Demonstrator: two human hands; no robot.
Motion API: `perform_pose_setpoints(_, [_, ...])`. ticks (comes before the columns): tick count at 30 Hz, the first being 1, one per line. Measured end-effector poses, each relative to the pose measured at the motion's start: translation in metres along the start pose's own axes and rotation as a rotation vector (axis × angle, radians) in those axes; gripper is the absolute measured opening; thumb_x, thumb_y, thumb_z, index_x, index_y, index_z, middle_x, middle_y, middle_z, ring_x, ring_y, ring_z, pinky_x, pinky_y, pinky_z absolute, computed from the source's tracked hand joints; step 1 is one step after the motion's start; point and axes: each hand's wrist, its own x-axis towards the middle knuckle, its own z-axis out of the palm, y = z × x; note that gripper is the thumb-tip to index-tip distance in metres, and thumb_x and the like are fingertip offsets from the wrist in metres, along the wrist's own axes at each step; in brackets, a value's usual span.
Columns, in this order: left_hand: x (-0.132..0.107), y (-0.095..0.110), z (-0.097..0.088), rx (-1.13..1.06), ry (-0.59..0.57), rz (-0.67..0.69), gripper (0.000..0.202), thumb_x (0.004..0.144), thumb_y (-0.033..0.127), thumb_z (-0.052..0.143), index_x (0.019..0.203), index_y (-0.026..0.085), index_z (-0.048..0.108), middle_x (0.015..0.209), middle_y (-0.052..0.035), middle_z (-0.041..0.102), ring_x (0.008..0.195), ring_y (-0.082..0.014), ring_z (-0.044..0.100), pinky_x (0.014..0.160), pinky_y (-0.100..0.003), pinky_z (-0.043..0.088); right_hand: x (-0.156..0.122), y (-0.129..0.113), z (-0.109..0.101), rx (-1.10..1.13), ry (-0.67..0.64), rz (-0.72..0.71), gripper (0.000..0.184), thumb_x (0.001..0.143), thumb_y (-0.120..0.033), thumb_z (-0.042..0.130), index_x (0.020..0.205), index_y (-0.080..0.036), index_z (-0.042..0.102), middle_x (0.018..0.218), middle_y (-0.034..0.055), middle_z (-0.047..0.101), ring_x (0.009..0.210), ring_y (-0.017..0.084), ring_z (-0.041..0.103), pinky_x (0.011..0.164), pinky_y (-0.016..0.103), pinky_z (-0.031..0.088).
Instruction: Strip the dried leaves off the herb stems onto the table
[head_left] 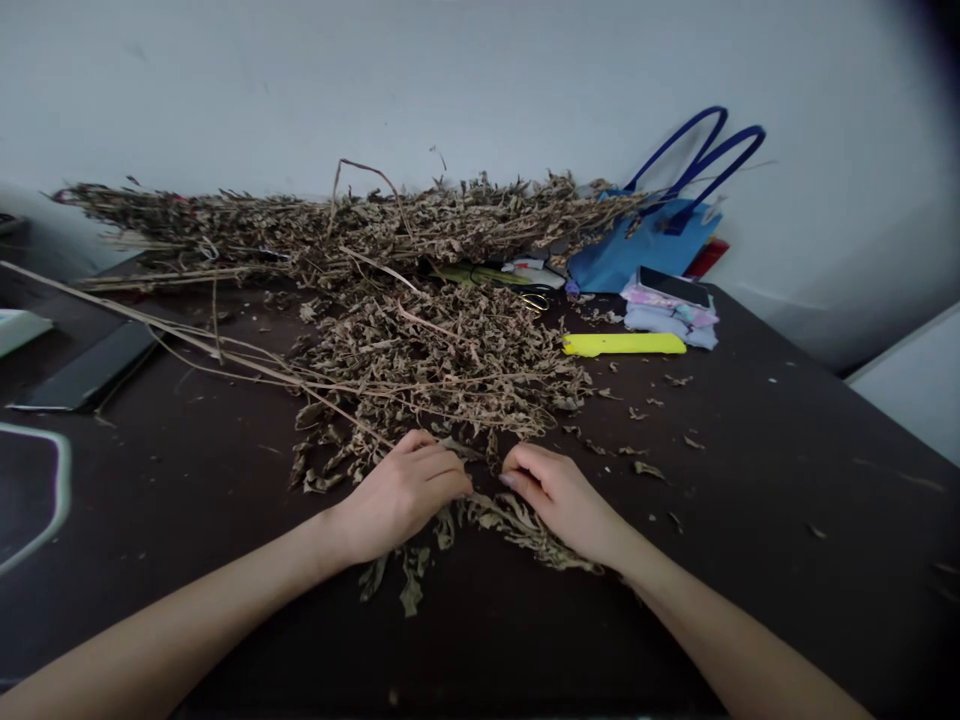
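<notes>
Here, the dried sprig [517, 522] lies beneath and between the curled fingers [442, 468].

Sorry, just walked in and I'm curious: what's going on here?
Someone at a dark table is handling a dried leafy sprig. The left hand has it in its grip; the right hand is curled close by, and what it pinches, if anything, is hidden. A pile of dried leaves lies just beyond, with a larger heap of dried plants behind it.

Two bare hands [405, 495] with slim fingers [442, 464], narrow wrists [330, 538], uncovered forearms [225, 605].
</notes>
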Motion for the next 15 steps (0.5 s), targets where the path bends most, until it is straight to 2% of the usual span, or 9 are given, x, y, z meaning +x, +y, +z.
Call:
perform_pose_setpoints(3, [0.0,-0.001,0.001,0.017,-0.001,-0.011,0.019,0.091,0.011,0.039,0.096,0.018,0.056,0.09,-0.0037,0.061,0.085,-0.0148,0.054,0.086,-0.034,0.034,0.001,0.005,-0.002,-0.095,0.036,0.017,0.021,0.089,-0.023,0.046,0.069,-0.019,0.049,0.069,0.0,0.051,0.065,0.013,0.05,0.062,0.025,0.038])
perform_pose_setpoints(5, [0.001,-0.001,-0.001,0.024,0.016,-0.005,0.018,0.091,0.011,0.04,0.096,0.018,0.056,0.09,-0.0034,0.061,0.084,-0.0144,0.054,0.085,-0.034,0.034,0.0,0.005,-0.004,-0.131,0.056,0.017,0.019,0.088,-0.022,0.048,0.07,-0.019,0.051,0.071,0.0005,0.052,0.065,0.014,0.051,0.062,0.026,0.039])
perform_pose_setpoints(7, [0.001,0.0,-0.002,0.033,0.047,0.0,0.016,0.091,0.014,0.042,0.099,0.018,0.056,0.088,-0.0033,0.062,0.083,-0.0144,0.054,0.084,-0.033,0.035,0.0,0.003,-0.009,-0.122,0.07,-0.005,0.008,0.086,-0.019,0.049,0.08,-0.02,0.054,0.081,0.0019,0.056,0.07,0.014,0.053,0.065,0.027,0.041])
perform_pose_setpoints(9, [0.002,0.0,-0.003,0.04,0.07,-0.005,0.016,0.091,0.016,0.043,0.101,0.017,0.055,0.088,-0.0035,0.062,0.082,-0.0147,0.055,0.084,-0.033,0.036,-0.002,-0.001,-0.014,-0.085,0.075,-0.039,0.01,0.087,-0.017,0.048,0.09,-0.022,0.056,0.091,0.0032,0.057,0.075,0.014,0.054,0.068,0.027,0.042])
perform_pose_setpoints(12, [0.002,-0.001,-0.004,0.042,0.074,-0.026,0.017,0.09,0.017,0.045,0.105,0.017,0.054,0.09,-0.0037,0.063,0.084,-0.0152,0.055,0.085,-0.034,0.036,-0.004,-0.007,-0.02,-0.038,0.036,-0.06,0.015,0.089,-0.019,0.044,0.082,-0.021,0.057,0.08,0.0012,0.057,0.072,0.013,0.055,0.066,0.026,0.042])
perform_pose_setpoints(15, [0.001,-0.001,-0.003,0.031,0.073,-0.035,0.019,0.09,0.017,0.046,0.108,0.018,0.053,0.092,-0.0043,0.062,0.086,-0.0159,0.056,0.086,-0.034,0.037,-0.005,-0.01,-0.021,-0.022,0.029,-0.031,0.013,0.087,-0.021,0.049,0.075,-0.02,0.054,0.073,-0.0009,0.056,0.067,0.012,0.053,0.061,0.024,0.04])
